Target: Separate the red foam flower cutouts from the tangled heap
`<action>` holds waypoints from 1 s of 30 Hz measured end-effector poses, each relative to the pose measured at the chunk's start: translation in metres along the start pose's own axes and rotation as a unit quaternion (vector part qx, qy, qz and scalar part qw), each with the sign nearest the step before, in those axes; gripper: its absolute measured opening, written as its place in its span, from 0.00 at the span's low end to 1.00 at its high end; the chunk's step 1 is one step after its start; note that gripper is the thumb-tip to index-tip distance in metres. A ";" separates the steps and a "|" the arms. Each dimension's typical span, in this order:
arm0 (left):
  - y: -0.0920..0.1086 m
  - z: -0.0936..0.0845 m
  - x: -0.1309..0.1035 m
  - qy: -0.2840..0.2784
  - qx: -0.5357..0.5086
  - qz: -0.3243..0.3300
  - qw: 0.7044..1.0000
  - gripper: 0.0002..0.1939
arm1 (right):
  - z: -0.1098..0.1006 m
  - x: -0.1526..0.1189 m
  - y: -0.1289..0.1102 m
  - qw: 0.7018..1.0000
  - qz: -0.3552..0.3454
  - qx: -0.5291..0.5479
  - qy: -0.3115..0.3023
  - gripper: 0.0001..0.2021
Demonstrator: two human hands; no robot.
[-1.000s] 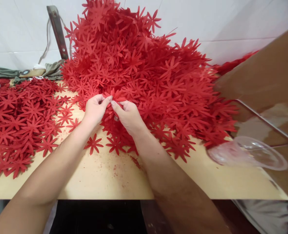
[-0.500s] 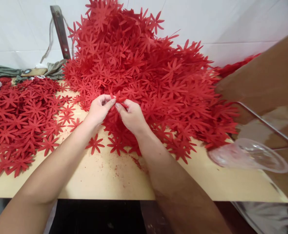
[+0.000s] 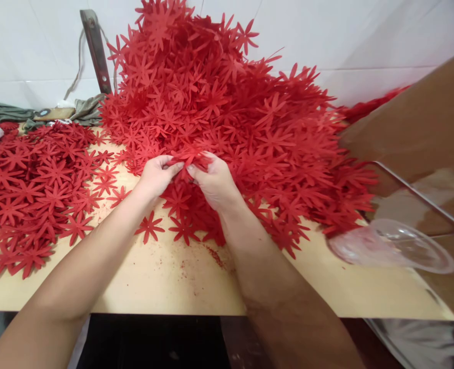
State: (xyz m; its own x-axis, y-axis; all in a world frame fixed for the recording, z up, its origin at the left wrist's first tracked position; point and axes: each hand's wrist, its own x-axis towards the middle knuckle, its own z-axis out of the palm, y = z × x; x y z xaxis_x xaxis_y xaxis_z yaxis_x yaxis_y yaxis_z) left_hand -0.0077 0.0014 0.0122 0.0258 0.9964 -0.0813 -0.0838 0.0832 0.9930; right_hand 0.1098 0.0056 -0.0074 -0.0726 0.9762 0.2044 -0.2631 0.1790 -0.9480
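Observation:
Between my two hands is a red flower-shaped piece (image 3: pixel 190 156) with narrow petals, slightly blurred. My left hand (image 3: pixel 159 173) pinches its left side between thumb and fingers. On its right side, my right hand (image 3: pixel 212 179) is closed with the thumb in front; some fingertips are hidden behind the petals. Right behind the hands rises a tall heap of similar red flower pieces (image 3: pixel 219 97). A few single flower pieces (image 3: pixel 149 227) lie flat on the table below my hands.
A lower pile of darker red flower pieces (image 3: pixel 31 189) covers the left of the pale table (image 3: pixel 150 287). To the right are a clear plastic cup (image 3: pixel 388 246) on its side and a brown board (image 3: pixel 419 123) with a metal rod. A dark metal bar (image 3: pixel 95 51) stands at the back.
My hands have drawn a little apart, the right one shifting right and slightly down. The red flower piece between them looks more spread out than before.

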 end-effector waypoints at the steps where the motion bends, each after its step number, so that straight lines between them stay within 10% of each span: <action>1: -0.003 -0.001 0.003 0.008 0.025 0.029 0.999 0.04 | 0.000 -0.001 -0.001 1.000 0.000 -0.004 -0.005 0.09; 9: -0.011 0.001 0.004 0.058 0.253 0.160 0.952 0.12 | 0.001 0.005 0.008 0.998 -0.001 -0.024 0.050 0.14; 18: -0.003 0.009 -0.006 -0.023 0.082 0.087 0.993 0.10 | 0.001 0.006 0.008 0.994 -0.027 -0.017 0.100 0.18; 30: -0.002 0.004 -0.003 0.055 0.162 0.102 0.980 0.14 | 0.001 0.006 0.000 0.982 0.044 0.083 0.165 0.05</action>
State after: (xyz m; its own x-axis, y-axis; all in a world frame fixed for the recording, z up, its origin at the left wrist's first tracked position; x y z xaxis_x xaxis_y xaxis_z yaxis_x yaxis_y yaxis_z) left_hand -0.0035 -0.0016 0.0103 -0.0682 0.9890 0.1314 0.2452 -0.1111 0.9631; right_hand 0.1087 0.0117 -0.0058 0.2061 0.9785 0.0067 -0.4248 0.0956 -0.9002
